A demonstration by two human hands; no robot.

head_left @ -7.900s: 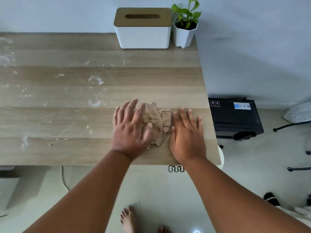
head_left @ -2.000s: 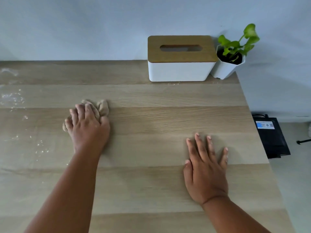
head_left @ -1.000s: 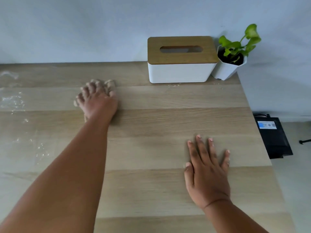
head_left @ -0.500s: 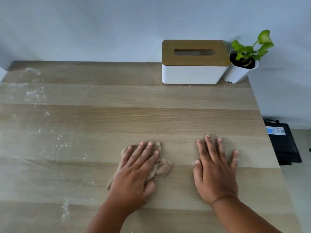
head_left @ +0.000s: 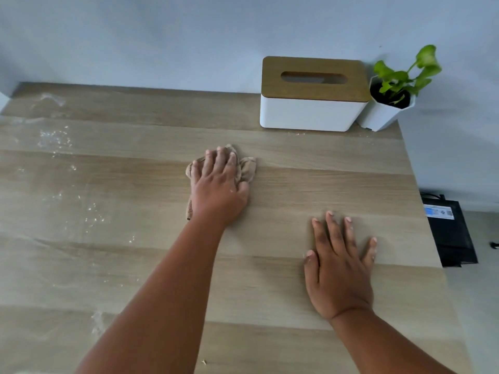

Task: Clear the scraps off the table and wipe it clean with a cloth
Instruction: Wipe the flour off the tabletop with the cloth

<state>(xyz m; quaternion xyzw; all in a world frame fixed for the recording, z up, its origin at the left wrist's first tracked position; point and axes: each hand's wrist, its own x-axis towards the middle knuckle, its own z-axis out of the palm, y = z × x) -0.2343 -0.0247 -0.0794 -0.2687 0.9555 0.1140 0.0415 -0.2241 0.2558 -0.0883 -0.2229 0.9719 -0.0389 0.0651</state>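
Note:
A crumpled beige cloth [head_left: 248, 168] lies on the wooden table [head_left: 310, 184], a little in front of the tissue box. My left hand [head_left: 218, 190] presses down on it with fingers spread over the top, so only the cloth's edges show. My right hand [head_left: 337, 268] rests flat on the bare tabletop to the right, fingers straight and holding nothing. White powdery smears and specks [head_left: 93, 214] cover the left part of the table, with more at the far left [head_left: 54, 136]. A tiny crumb [head_left: 204, 362] lies near the front edge.
A white tissue box with a wooden lid [head_left: 310, 103] stands at the back right against the wall, a small potted plant [head_left: 388, 112] beside it in the corner. Past the table's right edge a black device [head_left: 451, 233] sits on the floor.
My left hand has slid the cloth from the near middle of the table away from me toward the tissue box. My right hand has stayed flat in the same spot.

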